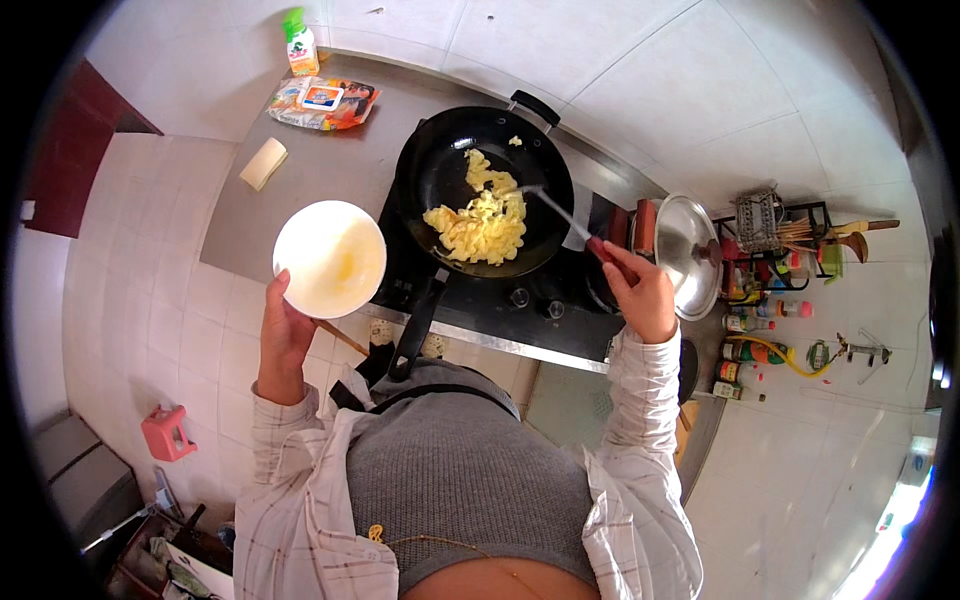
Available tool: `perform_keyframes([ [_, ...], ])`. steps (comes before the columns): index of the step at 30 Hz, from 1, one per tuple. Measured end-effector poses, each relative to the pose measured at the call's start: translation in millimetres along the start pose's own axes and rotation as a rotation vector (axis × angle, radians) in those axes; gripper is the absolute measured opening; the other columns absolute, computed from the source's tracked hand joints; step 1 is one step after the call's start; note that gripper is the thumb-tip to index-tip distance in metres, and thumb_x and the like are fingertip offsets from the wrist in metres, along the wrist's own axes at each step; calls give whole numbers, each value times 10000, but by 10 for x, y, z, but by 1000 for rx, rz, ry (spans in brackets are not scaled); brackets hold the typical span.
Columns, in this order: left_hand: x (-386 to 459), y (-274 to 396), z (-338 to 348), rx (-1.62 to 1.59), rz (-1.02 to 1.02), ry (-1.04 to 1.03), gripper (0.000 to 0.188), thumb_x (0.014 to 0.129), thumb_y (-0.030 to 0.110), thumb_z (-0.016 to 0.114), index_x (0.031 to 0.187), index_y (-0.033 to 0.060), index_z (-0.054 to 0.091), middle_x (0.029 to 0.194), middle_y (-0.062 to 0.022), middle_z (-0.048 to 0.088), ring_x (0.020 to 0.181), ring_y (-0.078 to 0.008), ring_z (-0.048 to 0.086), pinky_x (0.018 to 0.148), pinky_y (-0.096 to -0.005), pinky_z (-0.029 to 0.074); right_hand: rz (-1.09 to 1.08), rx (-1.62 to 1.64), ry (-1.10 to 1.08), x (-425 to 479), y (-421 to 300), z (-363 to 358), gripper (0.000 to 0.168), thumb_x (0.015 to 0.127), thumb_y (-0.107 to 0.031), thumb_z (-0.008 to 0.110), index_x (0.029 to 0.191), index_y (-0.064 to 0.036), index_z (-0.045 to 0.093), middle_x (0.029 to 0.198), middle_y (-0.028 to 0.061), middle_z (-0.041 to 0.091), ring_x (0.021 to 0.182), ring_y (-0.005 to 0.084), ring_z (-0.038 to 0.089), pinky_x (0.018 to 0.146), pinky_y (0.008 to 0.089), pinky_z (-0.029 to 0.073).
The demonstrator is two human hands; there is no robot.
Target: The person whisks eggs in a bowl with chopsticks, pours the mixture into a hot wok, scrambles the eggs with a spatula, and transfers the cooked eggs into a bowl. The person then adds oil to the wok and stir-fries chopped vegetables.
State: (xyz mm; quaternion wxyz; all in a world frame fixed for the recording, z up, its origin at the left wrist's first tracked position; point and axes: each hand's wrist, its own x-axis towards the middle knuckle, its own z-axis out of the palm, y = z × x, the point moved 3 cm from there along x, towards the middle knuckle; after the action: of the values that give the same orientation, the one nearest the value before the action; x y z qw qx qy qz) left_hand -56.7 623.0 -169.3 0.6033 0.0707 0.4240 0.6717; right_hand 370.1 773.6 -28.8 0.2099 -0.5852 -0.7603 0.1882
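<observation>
A white bowl point(319, 247) with a thin yellow residue inside is tilted in my left hand point(289, 337), left of the wok. My right hand point(637, 289) grips the red handle of a metal spatula point(562, 214). The spatula's head reaches into the black wok point(442, 135), touching or close to the eggs; its exact contact is unclear. Scrambled eggs point(487, 229) lie in a soft yellow heap at the wok's near side, with one small piece apart near the far wall. The wok's long handle point(416, 330) points towards my body.
A black gas stove point(487, 292) holds the wok. A steel lid point(686, 255) leans at the right, before bottles point(742, 322) and a utensil rack point(780, 247). At the back left are a wipes pack point(322, 105), a spray bottle point(300, 49) and a folded cloth point(264, 163).
</observation>
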Motion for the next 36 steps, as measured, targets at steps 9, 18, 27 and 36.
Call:
perform_keyframes([
  [9, 27, -59, 28, 34, -20, 11, 615, 953, 428, 512, 1409, 28, 408, 1363, -123, 545, 1245, -259, 541, 1009, -413, 449, -9, -118, -19, 129, -168, 516, 308, 831, -259, 701, 1129, -181, 722, 820, 172, 692, 729, 346, 680, 642, 383, 538],
  [18, -28, -42, -104, 17, 47, 50, 603, 965, 403, 493, 1413, 9, 405, 1388, -130, 526, 1276, -254, 514, 1064, -404, 399, 20, -163, -296, -117, -347, -622, 303, 827, -153, 709, 1129, -134, 723, 773, 145, 699, 635, 238, 679, 605, 309, 515],
  [27, -6, -34, -42, 54, 1, 15, 632, 940, 468, 522, 1413, 63, 415, 1364, -98, 552, 1238, -245, 552, 1010, -420, 457, -59, -191, -52, 75, -529, 41, 282, 872, -198, 685, 1147, -148, 719, 736, 164, 674, 584, 263, 642, 578, 319, 498],
  [36, 30, -137, -55, 24, -22, 44, 620, 944, 469, 522, 1405, 66, 426, 1347, -97, 566, 1220, -244, 567, 989, -406, 477, -184, -323, 12, 96, -667, 470, 270, 831, -247, 684, 1096, -226, 733, 687, 124, 660, 617, 313, 655, 550, 386, 513],
])
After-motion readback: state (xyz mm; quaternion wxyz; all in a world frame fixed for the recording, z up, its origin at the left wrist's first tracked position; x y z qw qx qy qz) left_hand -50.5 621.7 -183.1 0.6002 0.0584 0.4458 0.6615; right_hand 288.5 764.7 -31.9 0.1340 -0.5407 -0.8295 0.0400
